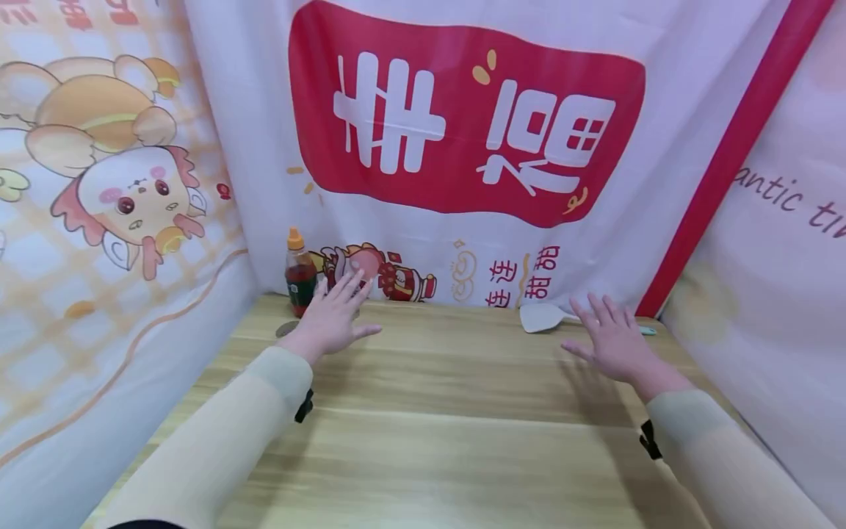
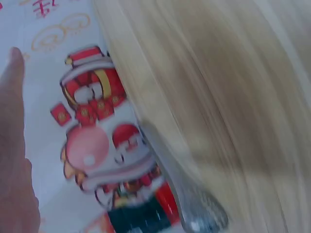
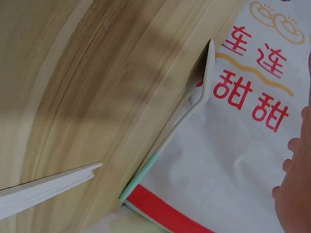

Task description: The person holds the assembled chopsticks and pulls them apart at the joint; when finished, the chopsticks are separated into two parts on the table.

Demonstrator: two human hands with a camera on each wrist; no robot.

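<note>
My left hand (image 1: 333, 316), fingers spread, hovers over the back left of the table, holding nothing. Beside it stands a sauce bottle (image 1: 301, 283) with an orange cap and dark green label. A grey metal spoon (image 2: 182, 182) lies along the table's back edge in the left wrist view; in the head view the hand mostly covers it. At the back right my right hand (image 1: 615, 342) is likewise spread and holds nothing. Near it lies a spatula (image 1: 542, 317) with a white blade and pale green handle end, partly hidden by that hand.
White printed cloths (image 1: 463, 242) hang behind the wooden table (image 1: 429, 455) and at both sides. In the right wrist view, a long white strip-like item (image 3: 48, 189) with a notched end reaches over the table; its kind is unclear.
</note>
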